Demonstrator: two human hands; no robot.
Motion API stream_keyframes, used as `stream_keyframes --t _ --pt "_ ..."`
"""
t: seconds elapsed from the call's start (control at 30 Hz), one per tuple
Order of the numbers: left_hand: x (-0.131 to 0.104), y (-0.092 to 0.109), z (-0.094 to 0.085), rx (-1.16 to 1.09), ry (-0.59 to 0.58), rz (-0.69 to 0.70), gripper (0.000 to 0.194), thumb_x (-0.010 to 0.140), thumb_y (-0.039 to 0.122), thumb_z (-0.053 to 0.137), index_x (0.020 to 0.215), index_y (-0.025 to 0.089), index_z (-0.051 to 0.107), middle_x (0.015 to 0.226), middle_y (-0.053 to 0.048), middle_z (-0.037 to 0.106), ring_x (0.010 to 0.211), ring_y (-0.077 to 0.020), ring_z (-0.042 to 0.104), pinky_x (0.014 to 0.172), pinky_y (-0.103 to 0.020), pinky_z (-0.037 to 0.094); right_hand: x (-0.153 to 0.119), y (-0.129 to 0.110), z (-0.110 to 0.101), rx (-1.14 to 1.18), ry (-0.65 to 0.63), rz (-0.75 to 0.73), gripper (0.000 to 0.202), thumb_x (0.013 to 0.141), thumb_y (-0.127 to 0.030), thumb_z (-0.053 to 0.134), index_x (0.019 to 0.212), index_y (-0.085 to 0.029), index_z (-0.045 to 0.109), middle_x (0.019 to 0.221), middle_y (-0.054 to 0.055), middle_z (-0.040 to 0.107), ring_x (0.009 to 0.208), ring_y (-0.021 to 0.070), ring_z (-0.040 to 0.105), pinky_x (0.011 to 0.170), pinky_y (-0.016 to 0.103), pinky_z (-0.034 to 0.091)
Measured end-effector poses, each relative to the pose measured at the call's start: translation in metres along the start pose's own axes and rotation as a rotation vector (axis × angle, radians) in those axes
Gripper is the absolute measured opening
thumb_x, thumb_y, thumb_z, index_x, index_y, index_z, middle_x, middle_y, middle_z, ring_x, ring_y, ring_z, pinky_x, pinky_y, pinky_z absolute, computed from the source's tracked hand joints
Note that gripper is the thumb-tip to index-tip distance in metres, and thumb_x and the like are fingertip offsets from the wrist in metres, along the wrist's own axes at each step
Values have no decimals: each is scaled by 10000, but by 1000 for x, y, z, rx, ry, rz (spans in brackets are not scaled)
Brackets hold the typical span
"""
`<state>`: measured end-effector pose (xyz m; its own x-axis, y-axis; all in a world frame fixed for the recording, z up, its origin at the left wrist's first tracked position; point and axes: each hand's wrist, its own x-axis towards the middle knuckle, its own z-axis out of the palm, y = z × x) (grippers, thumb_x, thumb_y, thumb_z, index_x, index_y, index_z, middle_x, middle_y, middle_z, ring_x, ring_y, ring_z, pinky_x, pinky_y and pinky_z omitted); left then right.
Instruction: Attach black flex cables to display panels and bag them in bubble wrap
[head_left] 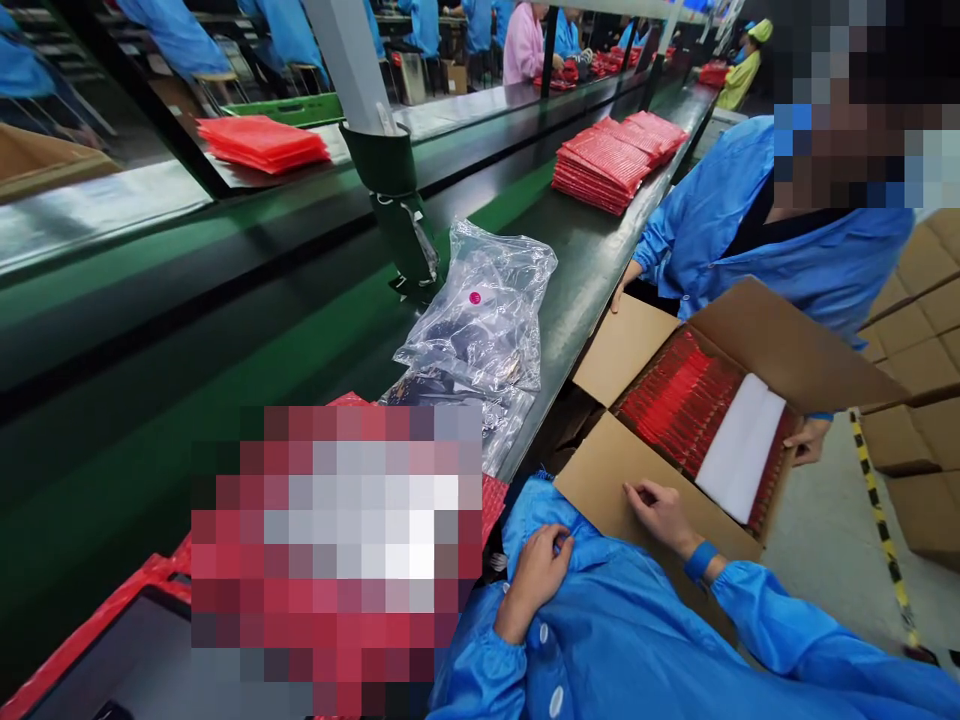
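My left hand (538,572) rests against the front of my blue smock (615,620), its fingers curled in with nothing visible in them. Above the near flap of an open carton (600,470) is my right hand (666,515), fingers bent together and apparently holding nothing; whether it touches the flap I cannot tell. A blue band (701,562) circles that wrist. Inside the carton stand tightly packed red bubble bags (675,400) beside a white foam sheet (741,445). A co-worker's hands (808,440) are at the carton's far corner and right side.
On the green conveyor (225,350) lie clear plastic bags (487,300), stacked red bubble bags (607,160) and a red-edged tray (112,640); blurring hides part of the near pile. A post (352,60) rises mid-line. Cartons (922,350) are stacked at right, behind yellow-black floor tape (877,520).
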<state>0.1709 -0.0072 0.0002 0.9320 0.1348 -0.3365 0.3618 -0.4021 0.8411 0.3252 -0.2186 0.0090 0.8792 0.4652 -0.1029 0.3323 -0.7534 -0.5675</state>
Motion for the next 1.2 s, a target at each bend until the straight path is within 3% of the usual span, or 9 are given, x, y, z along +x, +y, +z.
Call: stream_keyframes --t 0.13,0.37,0.57,0.9,1.2 --pt "-5 4 -5 -27 32 4 264 963 430 453 974 439 717 1009 -12 771 1015 -289 720 962 -463 558 10 0 7 10 18 -11 589 954 -702 314 657 -256 558 609 89 653 578 227 624 624 337 493" --pt "-7 -5 3 -49 50 -84 369 980 386 457 1128 188 731 1010 -107 769 963 -260 725 931 -396 548 6 -5 24 -3 -137 -80 507 959 -594 412 747 -215 673 710 104 734 658 223 678 672 320 501" --pt "-9 -12 1 -69 53 -103 330 990 352 493 1123 172 735 994 -99 772 905 -236 716 863 -344 521 0 -8 35 -44 -218 -150 451 922 -615 563 801 -209 719 743 86 737 714 211 675 685 294 477" --pt "-14 -18 -2 -142 91 -99 334 974 358 500 1083 167 752 958 -97 772 881 -231 716 847 -324 510 -9 -14 48 -43 -262 -311 512 972 -644 526 775 -221 736 655 66 724 597 174 661 587 257 441" --pt "-23 -21 1 -189 133 -107 342 976 378 509 1074 169 761 942 -101 771 890 -241 711 859 -338 513 -17 -9 50 -120 -277 -265 471 955 -625 581 778 -224 755 705 81 752 649 193 699 613 260 446"
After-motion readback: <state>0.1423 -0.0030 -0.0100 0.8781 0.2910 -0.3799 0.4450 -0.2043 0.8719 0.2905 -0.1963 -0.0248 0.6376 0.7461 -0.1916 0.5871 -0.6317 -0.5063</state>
